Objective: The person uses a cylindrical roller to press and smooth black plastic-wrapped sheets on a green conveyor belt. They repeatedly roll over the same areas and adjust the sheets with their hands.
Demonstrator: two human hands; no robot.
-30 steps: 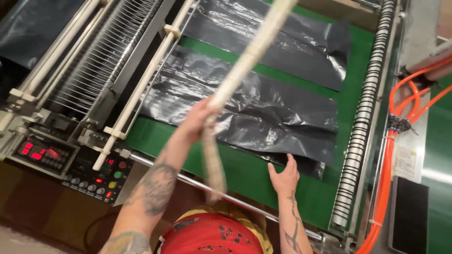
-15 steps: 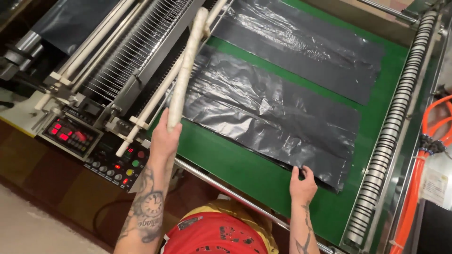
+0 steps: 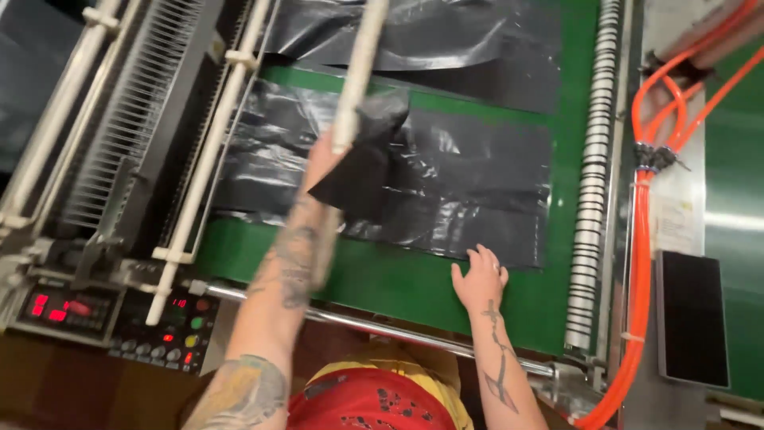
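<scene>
A stack of black plastic bags lies on a green conveyor belt. My left hand grips a long pale stick that points up and away; a corner of the black plastic is folded up over the stick and partly hides the hand. My right hand rests flat with fingers spread on the near edge of the bags, pressing them to the belt.
A control panel with red displays and coloured buttons sits at lower left. White rails and a comb-like rack run along the left. A ribbed roller and orange hoses stand at right. More black film lies further up the belt.
My left hand swung the stick right, over the bags, and a flap of black plastic now lifts over it. My right hand stays pressed on the near edge of the bags.
</scene>
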